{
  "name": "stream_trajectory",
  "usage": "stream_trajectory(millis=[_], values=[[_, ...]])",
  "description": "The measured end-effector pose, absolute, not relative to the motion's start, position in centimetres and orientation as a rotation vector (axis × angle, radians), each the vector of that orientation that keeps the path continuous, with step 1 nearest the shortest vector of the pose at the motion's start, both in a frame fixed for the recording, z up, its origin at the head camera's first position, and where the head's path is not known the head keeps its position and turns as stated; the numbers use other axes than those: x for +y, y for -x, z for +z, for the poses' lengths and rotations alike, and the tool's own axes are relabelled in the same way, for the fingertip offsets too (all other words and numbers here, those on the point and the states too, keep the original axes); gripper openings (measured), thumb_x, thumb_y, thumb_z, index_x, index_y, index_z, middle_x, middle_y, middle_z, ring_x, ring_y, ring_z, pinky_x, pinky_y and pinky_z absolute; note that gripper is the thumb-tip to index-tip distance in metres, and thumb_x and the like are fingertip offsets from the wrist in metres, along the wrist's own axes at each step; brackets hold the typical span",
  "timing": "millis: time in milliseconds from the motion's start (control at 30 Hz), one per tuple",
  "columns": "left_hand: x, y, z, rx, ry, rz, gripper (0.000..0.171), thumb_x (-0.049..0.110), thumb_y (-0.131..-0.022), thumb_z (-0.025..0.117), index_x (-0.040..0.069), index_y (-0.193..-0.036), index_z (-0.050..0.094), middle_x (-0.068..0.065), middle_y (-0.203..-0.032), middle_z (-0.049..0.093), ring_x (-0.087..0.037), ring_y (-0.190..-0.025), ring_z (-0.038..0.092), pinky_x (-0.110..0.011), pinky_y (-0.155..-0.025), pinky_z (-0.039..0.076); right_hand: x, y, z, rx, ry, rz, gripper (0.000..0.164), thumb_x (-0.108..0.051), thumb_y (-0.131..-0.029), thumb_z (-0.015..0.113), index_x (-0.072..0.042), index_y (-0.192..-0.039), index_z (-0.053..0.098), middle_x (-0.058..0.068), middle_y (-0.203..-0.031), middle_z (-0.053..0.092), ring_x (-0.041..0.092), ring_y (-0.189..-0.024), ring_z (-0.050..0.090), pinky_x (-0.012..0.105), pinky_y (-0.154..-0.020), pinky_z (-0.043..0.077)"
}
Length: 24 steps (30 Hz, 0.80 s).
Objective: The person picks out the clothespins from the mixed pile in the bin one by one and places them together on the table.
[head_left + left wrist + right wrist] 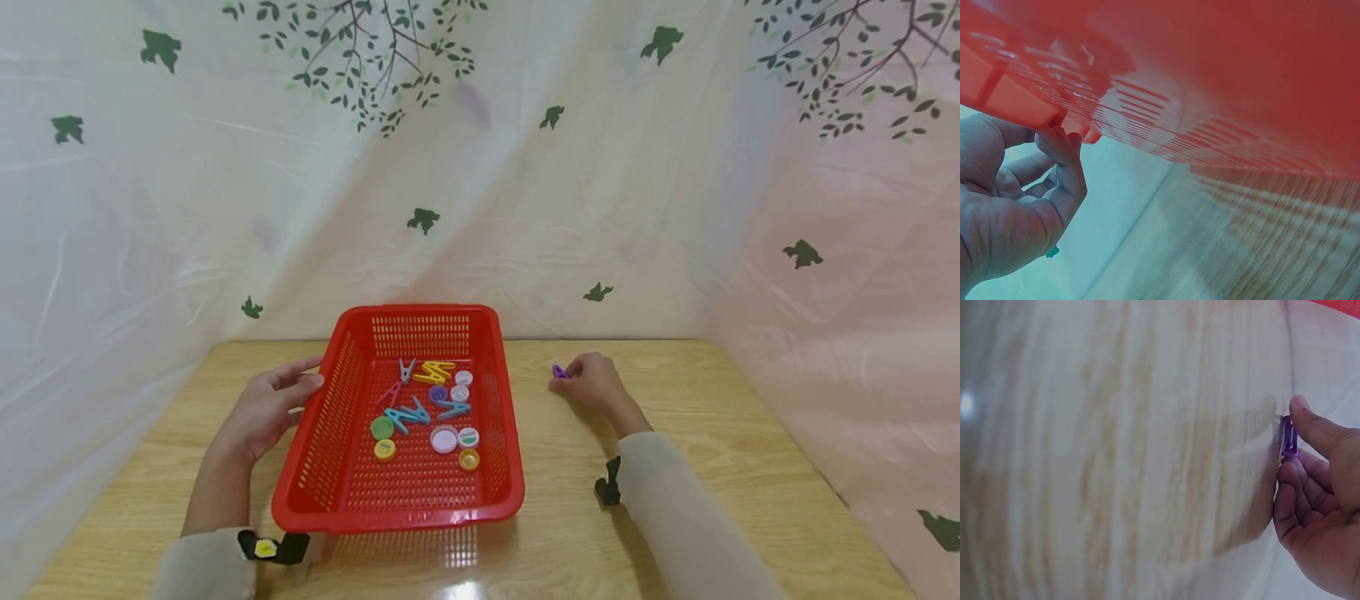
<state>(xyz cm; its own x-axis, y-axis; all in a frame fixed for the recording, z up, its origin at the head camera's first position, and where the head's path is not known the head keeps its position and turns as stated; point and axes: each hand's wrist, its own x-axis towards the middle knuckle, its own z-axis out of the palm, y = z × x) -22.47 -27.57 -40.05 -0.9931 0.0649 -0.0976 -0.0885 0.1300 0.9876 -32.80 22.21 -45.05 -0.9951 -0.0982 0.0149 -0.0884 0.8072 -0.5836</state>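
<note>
Over the left part of the pale wood-grain tabletop (555, 533) is a red rectangular basket of perforated plastic (397, 521), its long axis running from the near edge toward the far edge. The left hand (258, 408) grips the basket's left rim from outside. Beyond the right rim, clear of the basket and toward the tabletop's far edge, the right hand (600, 387) pinches a purple plastic clothespin (559, 372) between thumb and fingers. That clothespin points no clear way at this scale; it lies between the right hand and the basket, well apart from the left hand. Inside the basket are coloured plastic clothespins (398, 419) and round plastic caps (382, 427).
</note>
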Motion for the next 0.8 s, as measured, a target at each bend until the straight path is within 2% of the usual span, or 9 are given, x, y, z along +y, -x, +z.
stream_trajectory(millis=[233, 400, 567, 800], values=[[-27.5, 22.5, -40.1, 2.272, 0.037, 1.995, 0.070, 0.038, -0.099, 0.069, 0.008, -0.156, 0.041, -0.003, -0.121, 0.066, -0.019, -0.101, 0.070, -0.038, -0.087, 0.061, 22.1, 32.7, -45.0, 2.977, 0.153, -0.959, 0.033, -0.032, -0.086, 0.085, -0.001, -0.089, 0.073, 0.008, -0.085, 0.070, 0.022, -0.079, 0.058, 0.031, -0.068, 0.049], [-27.5, 22.5, -40.1, 2.279, 0.046, 1.994, 0.070, 0.039, -0.098, 0.069, 0.009, -0.155, 0.042, -0.004, -0.123, 0.066, -0.021, -0.102, 0.070, -0.039, -0.089, 0.060, 22.1, 32.7, -44.8, 2.978, 0.184, -0.955, 0.034, -0.032, -0.086, 0.085, 0.000, -0.090, 0.074, 0.009, -0.086, 0.072, 0.024, -0.081, 0.061, 0.035, -0.072, 0.052], [-27.4, 22.5, -40.1, 2.279, 0.048, 1.995, 0.069, 0.039, -0.098, 0.069, 0.010, -0.155, 0.042, -0.006, -0.125, 0.065, -0.021, -0.103, 0.070, -0.039, -0.090, 0.060, 22.5, 32.6, -44.1, 2.966, 0.183, -0.932, 0.037, -0.032, -0.088, 0.082, 0.003, -0.096, 0.073, 0.014, -0.095, 0.073, 0.028, -0.089, 0.065, 0.041, -0.080, 0.057], [-27.4, 22.4, -40.0, 2.275, 0.047, 2.002, 0.068, 0.038, -0.099, 0.069, 0.011, -0.155, 0.042, -0.006, -0.126, 0.064, -0.021, -0.104, 0.069, -0.038, -0.090, 0.060, 22.7, 33.1, -42.8, 2.976, 0.216, -0.957, 0.045, -0.034, -0.095, 0.074, 0.008, -0.109, 0.069, 0.022, -0.107, 0.072, 0.036, -0.101, 0.066, 0.048, -0.088, 0.056]])
